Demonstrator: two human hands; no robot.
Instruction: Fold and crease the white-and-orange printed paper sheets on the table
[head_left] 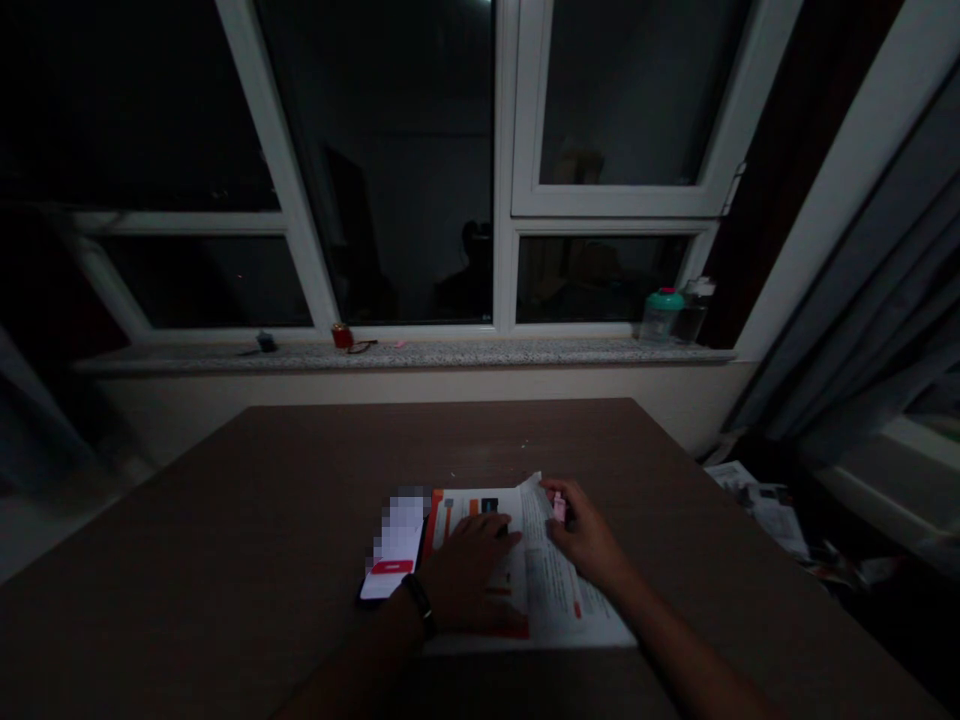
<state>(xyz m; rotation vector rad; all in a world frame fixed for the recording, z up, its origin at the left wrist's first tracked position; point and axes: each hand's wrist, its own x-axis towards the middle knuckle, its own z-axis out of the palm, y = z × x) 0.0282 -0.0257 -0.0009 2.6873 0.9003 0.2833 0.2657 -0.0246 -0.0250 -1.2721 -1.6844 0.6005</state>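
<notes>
A printed white sheet (551, 600) with orange and red blocks lies on the brown table (225, 520) in front of me. My left hand (469, 570) rests flat on the sheet's left half, fingers spread, with a dark band on the wrist. My right hand (581, 535) pinches a small pink object (559, 507) at the sheet's upper right, where the paper's corner lifts. A phone (394, 560) with a lit screen lies just left of the sheet, beside my left hand.
Beyond the table runs a stone window sill (487, 353) under dark windows, carrying a small red item (342, 336), a dark item (265, 342) and two bottles (661, 315) at the right. Curtains (885, 300) hang at the right. Papers and clutter (765, 505) lie on the floor right of the table.
</notes>
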